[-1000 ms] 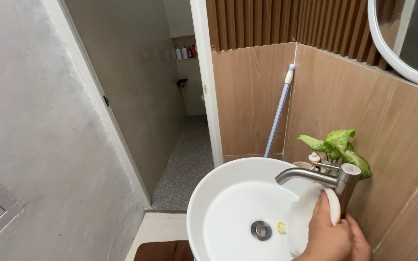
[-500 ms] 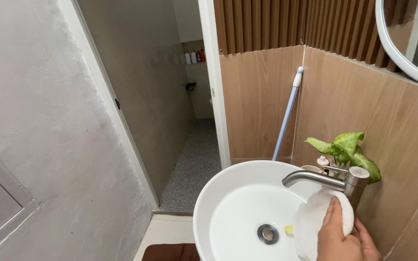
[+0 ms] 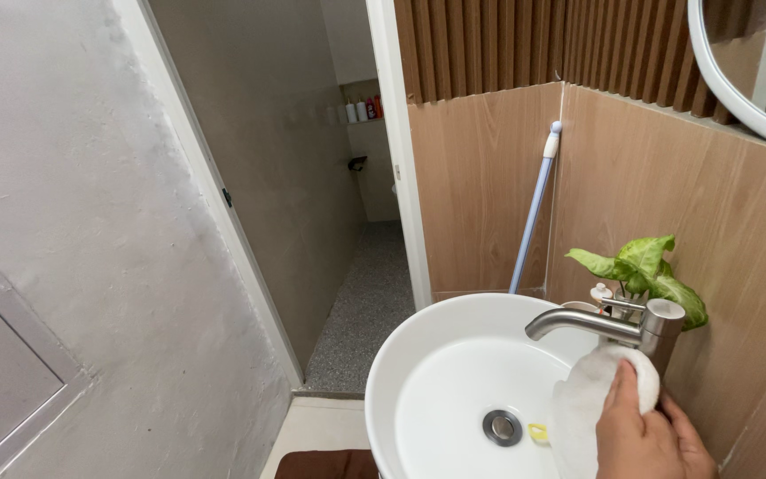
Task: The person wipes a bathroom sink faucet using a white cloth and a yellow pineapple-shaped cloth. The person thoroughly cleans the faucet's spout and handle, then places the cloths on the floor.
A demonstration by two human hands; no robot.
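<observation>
My right hand (image 3: 651, 439) enters from the bottom right and is shut on a white cloth (image 3: 585, 395). It presses the cloth against the lower column of a brushed steel faucet (image 3: 578, 322). The cloth hangs down over the inner right wall of the round white basin (image 3: 401, 355). A steel drain (image 3: 501, 427) sits in the basin's bottom, with a small yellow bit (image 3: 538, 433) beside it. My left hand is out of view.
A green leafy plant (image 3: 651, 264) and a small bottle stand behind the faucet. A blue mop handle (image 3: 534, 213) leans in the wood-panelled corner. A round mirror (image 3: 738, 89) hangs top right. An open doorway (image 3: 352, 231) leads to a speckled floor; a grey wall fills the left.
My hand and the cloth have slid slightly lower and to the right on the faucet column. The view has shifted a little, moving the basin rightward in frame.
</observation>
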